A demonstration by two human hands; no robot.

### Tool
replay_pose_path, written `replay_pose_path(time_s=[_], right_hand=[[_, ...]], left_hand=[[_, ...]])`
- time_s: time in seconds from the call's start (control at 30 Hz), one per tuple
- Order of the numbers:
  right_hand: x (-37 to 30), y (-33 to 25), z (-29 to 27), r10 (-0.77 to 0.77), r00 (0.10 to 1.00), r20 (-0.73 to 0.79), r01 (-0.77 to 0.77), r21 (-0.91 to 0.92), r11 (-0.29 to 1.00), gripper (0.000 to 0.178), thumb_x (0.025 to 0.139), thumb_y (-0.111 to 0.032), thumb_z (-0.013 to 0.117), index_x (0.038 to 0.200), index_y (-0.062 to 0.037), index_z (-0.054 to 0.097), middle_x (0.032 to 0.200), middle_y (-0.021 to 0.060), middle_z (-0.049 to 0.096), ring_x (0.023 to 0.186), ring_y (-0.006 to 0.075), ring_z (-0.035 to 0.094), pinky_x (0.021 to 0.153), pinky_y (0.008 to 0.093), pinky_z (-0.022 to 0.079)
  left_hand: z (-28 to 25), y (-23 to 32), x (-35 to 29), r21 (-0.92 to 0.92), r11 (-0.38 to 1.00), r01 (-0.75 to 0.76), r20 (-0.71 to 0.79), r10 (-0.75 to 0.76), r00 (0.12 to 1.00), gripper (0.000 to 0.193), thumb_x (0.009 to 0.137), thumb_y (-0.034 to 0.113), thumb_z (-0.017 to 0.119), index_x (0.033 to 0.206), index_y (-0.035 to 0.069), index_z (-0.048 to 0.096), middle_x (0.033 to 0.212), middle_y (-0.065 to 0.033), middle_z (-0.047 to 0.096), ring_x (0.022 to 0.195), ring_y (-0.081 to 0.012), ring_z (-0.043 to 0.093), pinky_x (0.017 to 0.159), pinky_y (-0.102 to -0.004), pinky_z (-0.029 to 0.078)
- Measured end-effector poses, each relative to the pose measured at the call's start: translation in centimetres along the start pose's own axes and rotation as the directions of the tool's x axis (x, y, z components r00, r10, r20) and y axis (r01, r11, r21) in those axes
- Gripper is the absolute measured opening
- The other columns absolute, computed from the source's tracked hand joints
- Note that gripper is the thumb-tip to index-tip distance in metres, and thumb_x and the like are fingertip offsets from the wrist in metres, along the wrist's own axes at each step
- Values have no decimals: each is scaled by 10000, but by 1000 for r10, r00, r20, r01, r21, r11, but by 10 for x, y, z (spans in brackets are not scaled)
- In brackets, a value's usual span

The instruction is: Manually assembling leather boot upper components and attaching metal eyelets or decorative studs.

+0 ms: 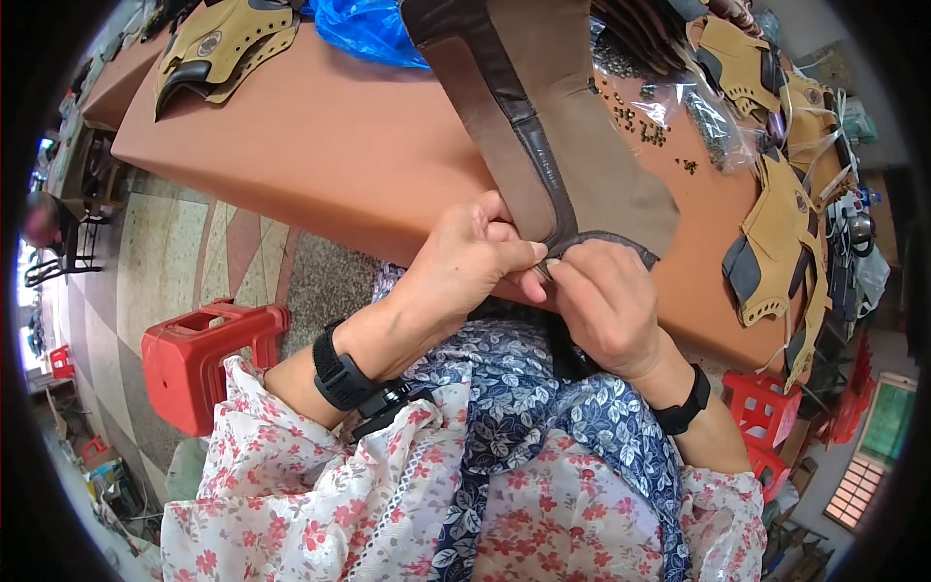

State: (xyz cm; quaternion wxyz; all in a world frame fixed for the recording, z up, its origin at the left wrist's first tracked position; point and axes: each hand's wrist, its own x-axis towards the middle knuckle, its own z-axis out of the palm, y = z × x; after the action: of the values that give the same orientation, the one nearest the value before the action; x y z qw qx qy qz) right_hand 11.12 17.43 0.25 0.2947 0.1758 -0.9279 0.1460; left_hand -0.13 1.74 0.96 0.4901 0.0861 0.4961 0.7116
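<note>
Through the head camera I see the long orange-brown table (291, 145), and a flat brown leather-like piece with dark brown trim (621, 184) lies across its near edge. My left hand (475, 242) pinches that trimmed edge between thumb and fingers. My right hand (611, 306) meets it there, fingertips pressed together; I cannot tell what they pinch. Small dark-gold metal bits (640, 128) lie on the table's right part, and a red plastic stool (184, 373) stands on the floor before its near side.
</note>
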Motion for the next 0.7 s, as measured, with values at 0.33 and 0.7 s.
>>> replay_pose_path(time_s=[0.33,0.7], right_hand=[[-5,1,1,161,984,-80,-151,112,982,286,674,23,736,943,-10,643,901,98,632,784,264,633,677,355,481],[1,2,-1,55,998,-31,-54,26,998,282,653,-39,723,921,-5,644,883,93,625,786,245,633,679,351,486]], left_hand=[[-2,0,2,-43,999,27,-2,-27,1000,273,876,18,611,1124,-42,512,867,-111,671,681,-161,687,662,-280,600],[0,-2,1,-24,1000,7,-7,-7,1000,266,885,18,621,1124,-27,513,791,-76,660,671,-166,695,689,-294,599]])
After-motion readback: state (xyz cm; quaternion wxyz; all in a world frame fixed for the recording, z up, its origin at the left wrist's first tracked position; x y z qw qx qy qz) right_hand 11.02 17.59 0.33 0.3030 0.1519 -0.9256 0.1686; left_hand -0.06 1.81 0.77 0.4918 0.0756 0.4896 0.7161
